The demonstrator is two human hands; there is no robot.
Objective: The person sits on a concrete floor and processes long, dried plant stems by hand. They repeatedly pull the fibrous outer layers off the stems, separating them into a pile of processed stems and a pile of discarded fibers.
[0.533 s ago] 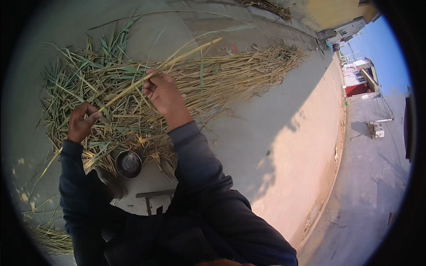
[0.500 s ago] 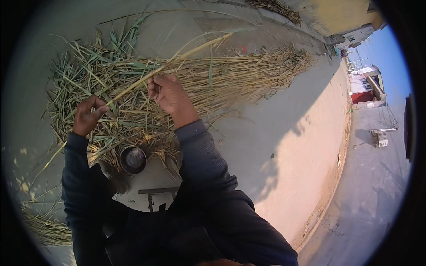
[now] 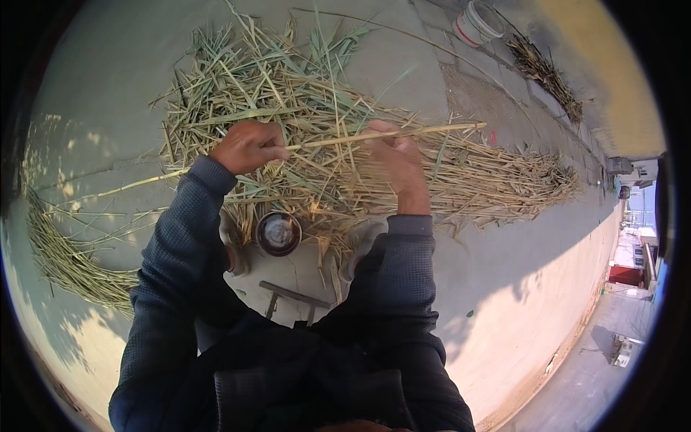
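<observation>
A long pale stalk (image 3: 338, 141) is held crosswise in front of me, over a broad heap of cut stalks and leaves (image 3: 309, 173). My left hand (image 3: 252, 147) is closed round it, and its thinner part trails out past that wrist to the left. Farther right, my right hand (image 3: 398, 158) has its fingers bent against the same stalk, slightly blurred, with the thicker end sticking out beyond them. Close to my feet, at the near edge of the heap, sits a dark round bowl (image 3: 278, 234); what lies in it is unclear.
At the left lies a bundle of thin greenish stalks (image 3: 68, 263). A small metal frame (image 3: 294, 295) stands between my legs. Toward the upper right are a white bucket (image 3: 479, 25) and a dark bundle of dry sticks (image 3: 545, 79) beside a yellowish wall.
My view has swung left, bringing the bucket in. The stalk has gone from steeply slanted to nearly level. My right hand now sits farther from my left along it.
</observation>
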